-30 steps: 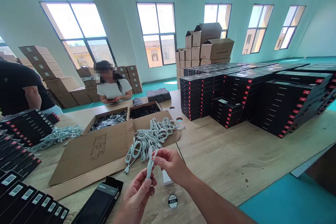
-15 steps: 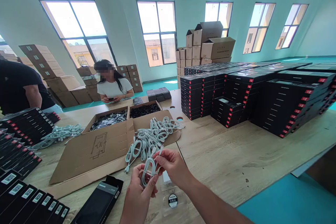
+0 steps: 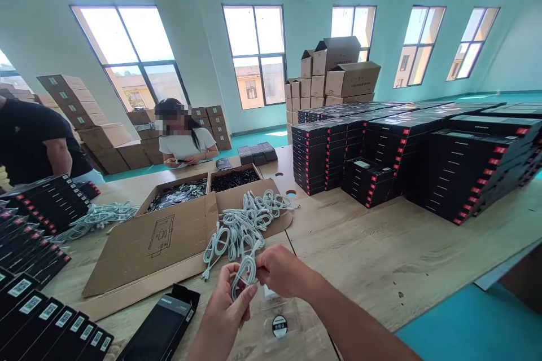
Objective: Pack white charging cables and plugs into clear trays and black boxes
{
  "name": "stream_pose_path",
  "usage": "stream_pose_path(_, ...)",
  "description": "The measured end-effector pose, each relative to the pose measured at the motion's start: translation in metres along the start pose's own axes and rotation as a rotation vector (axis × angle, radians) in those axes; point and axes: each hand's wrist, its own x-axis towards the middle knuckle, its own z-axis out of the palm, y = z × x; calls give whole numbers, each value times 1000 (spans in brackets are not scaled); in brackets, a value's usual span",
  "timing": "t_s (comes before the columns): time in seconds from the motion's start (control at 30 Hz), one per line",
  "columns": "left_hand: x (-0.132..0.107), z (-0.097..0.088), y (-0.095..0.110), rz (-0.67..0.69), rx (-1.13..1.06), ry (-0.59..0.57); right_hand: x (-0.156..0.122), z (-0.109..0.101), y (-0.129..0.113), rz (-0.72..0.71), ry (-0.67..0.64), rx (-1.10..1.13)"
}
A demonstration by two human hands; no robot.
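A coiled white cable (image 3: 244, 273) is in my left hand (image 3: 226, 300), held between thumb and fingers. My right hand (image 3: 283, 271) is closed at the coil's right side, pinching part of the same cable; its fingertips are partly hidden. Beneath my hands lies a clear plastic tray (image 3: 296, 324) with a round black-and-white label (image 3: 279, 326). A white block (image 3: 269, 293), mostly covered by my right hand, is at the tray's far end. Just beyond, a pile of coiled white cables (image 3: 241, 228) rests partly on cardboard. An opened black box (image 3: 156, 324) lies left of my left hand.
Cardboard boxes of small dark parts (image 3: 235, 179) and flat grey pieces (image 3: 178, 196) stand ahead. Stacked black boxes (image 3: 311, 161) fill the right side; more black boxes (image 3: 38, 316) line the left. One person (image 3: 186, 144) sits across the table (image 3: 347, 254); another stands left.
My right hand has turned knuckles-up and curled in closer at the coil's right side. The left hand keeps its hold on the coil. The seated person's hands have moved apart.
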Motion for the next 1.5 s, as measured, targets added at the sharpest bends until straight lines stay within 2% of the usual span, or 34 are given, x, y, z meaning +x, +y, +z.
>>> stream_pose_path(0.13, 4, -7, -7, 8, -51, 17, -1, 8, -5, -56, 182, 15)
stream_pose_path(0.23, 4, -6, -7, 30, -53, 70, -3, 17, -6, -79, 354, -90)
stream_pose_path(0.37, 1, 2, -2, 74, -15, 129, -2, 23, -9, -243, 354, -350)
stream_pose_path(0.43, -2, 6, -1, 95, 23, 131, -1, 25, -11, -307, 349, -367)
stream_pose_path(0.53, -5, 8, -4, 120, 73, 124, -1, 29, -11, -334, 367, -148)
stream_pose_path(0.7, -11, 9, -5, 83, 57, 121, 1, 39, -6, -54, 495, 526)
stream_pose_path(0.8, -12, 12, 3, 86, 96, 162, 5, 42, -4, 25, 542, 899)
stream_pose_path(0.93, -11, 13, 14, 88, 220, 188, 9, 41, -4, 98, 580, 1152)
stream_pose_path(1.03, -10, 13, 15, 80, 262, 172, 10, 39, -3, 144, 619, 1142)
stream_pose_path(1.13, -11, 13, 12, 75, 182, 131, 11, 36, -2, 150, 668, 1060)
stream_pose_path(1.3, -9, 11, 2, 41, -234, -7, 10, 31, 0, 31, 692, 854)
stream_pose_path(1.43, -5, 7, 1, 9, -409, 59, 4, 23, -2, -70, 617, 548)
stream_pose_path(1.5, -4, 5, 2, -69, -546, 73, 2, 20, -4, -107, 600, 436)
